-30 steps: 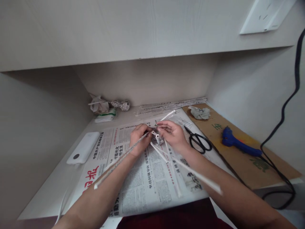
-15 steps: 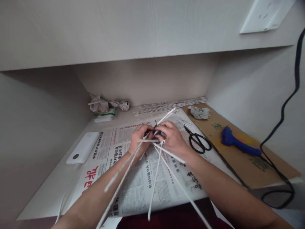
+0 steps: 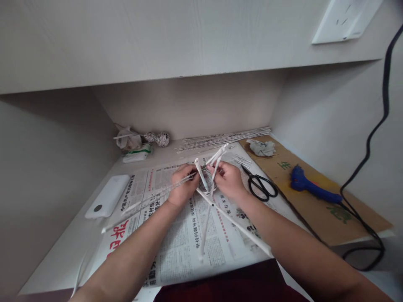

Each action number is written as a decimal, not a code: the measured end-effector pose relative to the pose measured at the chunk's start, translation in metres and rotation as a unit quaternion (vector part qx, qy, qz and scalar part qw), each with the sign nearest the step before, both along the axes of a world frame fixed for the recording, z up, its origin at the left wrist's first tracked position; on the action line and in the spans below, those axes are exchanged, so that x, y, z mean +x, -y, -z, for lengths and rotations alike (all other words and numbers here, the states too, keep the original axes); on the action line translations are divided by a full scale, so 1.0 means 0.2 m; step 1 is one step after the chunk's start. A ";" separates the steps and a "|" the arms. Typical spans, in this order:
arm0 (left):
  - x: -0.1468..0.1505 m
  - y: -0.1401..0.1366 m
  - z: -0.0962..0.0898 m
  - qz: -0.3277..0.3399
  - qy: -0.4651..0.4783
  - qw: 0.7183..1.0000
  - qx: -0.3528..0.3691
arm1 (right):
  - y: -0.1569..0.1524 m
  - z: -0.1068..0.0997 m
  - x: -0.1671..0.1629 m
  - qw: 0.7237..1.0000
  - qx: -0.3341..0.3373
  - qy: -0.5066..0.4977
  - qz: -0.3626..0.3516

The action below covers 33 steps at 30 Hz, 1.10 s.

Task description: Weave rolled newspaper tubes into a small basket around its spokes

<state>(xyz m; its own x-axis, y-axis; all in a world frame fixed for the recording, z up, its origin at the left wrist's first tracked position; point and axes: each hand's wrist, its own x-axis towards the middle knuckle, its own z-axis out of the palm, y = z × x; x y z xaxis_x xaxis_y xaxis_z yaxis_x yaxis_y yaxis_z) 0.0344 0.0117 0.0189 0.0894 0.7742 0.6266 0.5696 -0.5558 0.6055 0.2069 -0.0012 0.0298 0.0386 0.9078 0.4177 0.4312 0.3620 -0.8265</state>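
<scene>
Between my hands is a small woven piece of rolled-paper tubes (image 3: 233, 223), its white ends spreading toward me and upward. My left hand (image 3: 181, 188) is closed at its left side, fingers pinching patterned paper strands (image 3: 147, 200) that trail off to the left. On the other side my right hand (image 3: 231, 181) pinches the far edge, near upright white tubes. The fingers partly cover the weave's middle. Beneath lies a sheet of newspaper (image 3: 179, 256). Black-handled scissors (image 3: 262, 187) rest just right of my right hand.
A blue glue gun (image 3: 315, 187) and crumpled paper (image 3: 262, 147) lie on cardboard (image 3: 352, 230) at right, its cord hanging there. Long paper sticks (image 3: 220, 140) run along the back. A white power bank (image 3: 108, 197) and a plastic bag (image 3: 128, 139) are at left.
The woven piece has turned in my hands: the trailing strands swung out to the left, and white tubes now stand up between my hands. My left hand has shifted slightly down.
</scene>
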 end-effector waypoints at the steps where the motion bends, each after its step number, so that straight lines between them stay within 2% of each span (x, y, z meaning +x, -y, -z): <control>1: 0.00 0.00 0.00 -0.004 0.004 1.000 -0.002 | -0.01 0.01 -0.01 0.998 -0.024 -0.050 0.001; 5: 0.01 0.00 0.02 -0.015 0.035 0.999 -0.012 | -0.03 0.02 -0.02 0.979 -0.061 -0.195 -0.012; 12: 0.00 -0.01 0.06 0.004 0.040 0.999 0.024 | -0.04 0.03 -0.03 0.942 -0.110 -0.315 -0.044; 14: 0.00 0.00 0.05 0.017 0.030 0.999 0.040 | -0.04 0.03 -0.04 0.942 -0.116 -0.310 -0.043; 17: 0.00 0.01 0.04 0.027 0.013 0.998 0.051 | -0.05 0.04 -0.04 0.961 -0.099 -0.257 -0.037; 22: -0.01 0.01 0.04 0.010 -0.005 0.999 0.044 | -0.06 0.10 -0.05 0.980 -0.074 -0.180 -0.038; 25: -0.02 0.00 0.05 0.011 -0.024 0.999 0.047 | -0.05 0.12 -0.06 0.979 -0.078 -0.182 -0.038; 29: -0.02 0.00 0.06 0.020 -0.051 0.997 0.055 | -0.06 0.13 -0.07 0.969 -0.080 -0.233 -0.033; 33: -0.01 -0.01 0.05 0.013 -0.042 0.998 0.041 | -0.08 0.14 -0.06 0.970 -0.076 -0.229 -0.026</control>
<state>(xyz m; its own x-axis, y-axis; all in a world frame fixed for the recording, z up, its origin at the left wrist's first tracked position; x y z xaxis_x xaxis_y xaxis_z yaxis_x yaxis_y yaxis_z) 0.0314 0.0131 0.0085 0.1638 0.7169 0.6777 0.6009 -0.6173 0.5078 0.1951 0.0156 0.0011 0.1416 0.9632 0.2284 -0.0100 0.2321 -0.9726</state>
